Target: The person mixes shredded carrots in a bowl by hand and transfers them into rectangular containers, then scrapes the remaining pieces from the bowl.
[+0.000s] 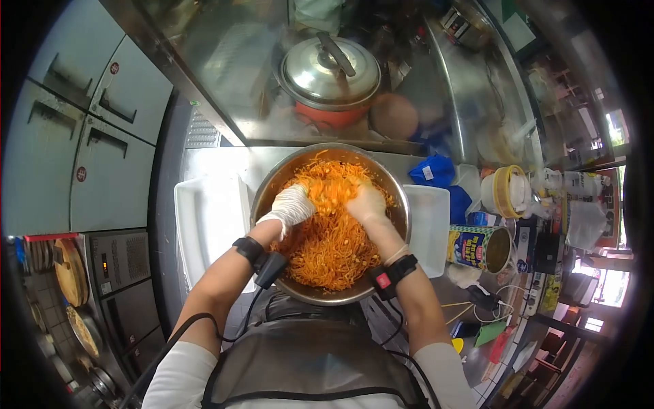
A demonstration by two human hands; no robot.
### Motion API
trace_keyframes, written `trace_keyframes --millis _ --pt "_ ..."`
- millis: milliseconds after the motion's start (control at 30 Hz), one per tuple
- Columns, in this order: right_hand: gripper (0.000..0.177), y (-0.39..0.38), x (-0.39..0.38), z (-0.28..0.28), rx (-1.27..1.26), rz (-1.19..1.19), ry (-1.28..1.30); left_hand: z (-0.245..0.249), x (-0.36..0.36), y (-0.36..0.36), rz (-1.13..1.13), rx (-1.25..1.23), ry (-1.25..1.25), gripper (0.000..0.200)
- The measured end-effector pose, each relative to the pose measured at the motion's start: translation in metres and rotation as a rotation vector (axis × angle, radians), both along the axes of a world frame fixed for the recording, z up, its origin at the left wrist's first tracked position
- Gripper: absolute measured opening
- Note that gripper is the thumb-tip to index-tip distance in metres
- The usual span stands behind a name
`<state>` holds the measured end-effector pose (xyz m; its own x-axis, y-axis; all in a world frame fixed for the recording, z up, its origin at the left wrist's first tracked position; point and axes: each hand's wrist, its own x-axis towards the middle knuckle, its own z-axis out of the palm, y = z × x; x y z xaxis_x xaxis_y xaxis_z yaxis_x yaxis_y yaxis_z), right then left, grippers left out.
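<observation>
A wide steel mixing bowl (400,184) holds a heap of orange shredded vegetable (330,252), flecked with small pale bits. My left hand (293,206), in a white glove, is sunk into the far left of the heap with its fingers curled into the shreds. On the far right, my right hand (366,203) wears a thin pale glove and grips shreds too. Between the two hands a clump is bunched up and blurred by motion. The shreds partly cover the fingertips of both hands.
White plastic tubs flank the bowl, one on the left (194,228) and one on the right (430,228). Behind a glass panel stands a lidded pot (332,71). A large printed tin (470,247) and blue bags (434,170) lie to the right. Cables trail from my wrist straps.
</observation>
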<state>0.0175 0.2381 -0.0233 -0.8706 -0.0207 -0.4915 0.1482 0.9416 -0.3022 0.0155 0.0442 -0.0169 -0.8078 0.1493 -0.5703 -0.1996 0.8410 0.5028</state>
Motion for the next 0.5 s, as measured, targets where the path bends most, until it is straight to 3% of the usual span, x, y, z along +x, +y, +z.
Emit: trace_keyframes --millis 33,67,133,167,267,300,333,400,467,500 --pt "0.048 0.004 -0.010 0.007 -0.068 -0.120 -0.037 0.011 -0.001 -0.003 0.042 0.044 0.000 0.035" --pt "0.048 0.010 -0.010 0.016 -0.070 -0.119 -0.027 0.002 0.003 -0.009 0.042 0.043 0.010 0.035" --pt "0.034 0.017 0.013 0.043 -0.336 -0.063 0.161 -0.027 0.025 -0.026 0.064 0.547 0.203 0.042" --pt "0.036 0.015 0.022 0.064 -0.432 -0.041 0.241 -0.014 0.032 -0.029 0.070 0.676 0.223 0.044" --pt "0.037 0.018 0.037 0.060 -0.574 -0.112 0.104 0.044 0.040 -0.029 0.014 0.583 0.227 0.043" --pt "0.038 0.020 0.046 0.052 -0.513 0.057 0.212 0.055 0.045 -0.025 -0.028 0.560 0.295 0.047" --pt "0.034 0.018 0.047 0.054 -0.630 0.053 0.204 0.048 0.049 -0.020 0.328 1.083 -0.091 0.059" --pt "0.030 0.021 0.039 0.047 -0.739 0.074 0.082 0.052 0.059 -0.023 0.256 0.832 -0.042 0.067" --pt "0.028 0.022 0.012 0.041 -0.788 -0.076 -0.018 0.050 0.062 -0.026 0.279 0.804 -0.081 0.061" --pt "0.029 0.027 -0.006 0.021 -0.654 0.122 0.123 0.050 0.062 -0.028 0.310 0.778 -0.120 0.055"
